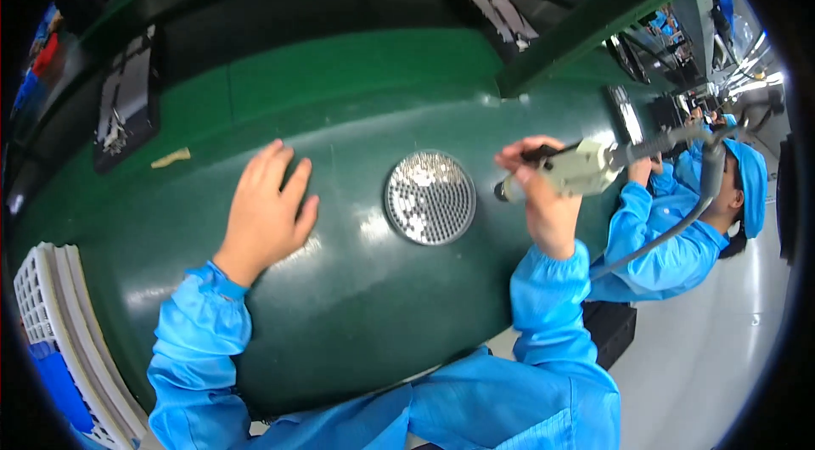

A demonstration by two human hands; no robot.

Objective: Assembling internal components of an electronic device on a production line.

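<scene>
My left hand point(265, 210) rests flat on the green tabletop point(340, 314), fingers spread, holding nothing. In my right hand point(552, 216) is a pale, boxy handheld tool point(584, 168) that looks like an electric screwdriver. Its dark tip points left, and a ribbed cable sleeve leaves its back end. Between my hands lies a round tray point(430, 198) with a grid of small dark cells. Shiny little pieces cover its upper and left parts; what they are is too small to tell. The tool's tip is just right of the tray, apart from it.
White plastic baskets point(64, 314) stand at the left edge. A yellowish strip point(171, 158) lies at the far left. Dark panels with greyish patches point(127, 102) lean at the back. A green post point(603, 21) rises behind. A co-worker in blue point(671, 238) sits to the right.
</scene>
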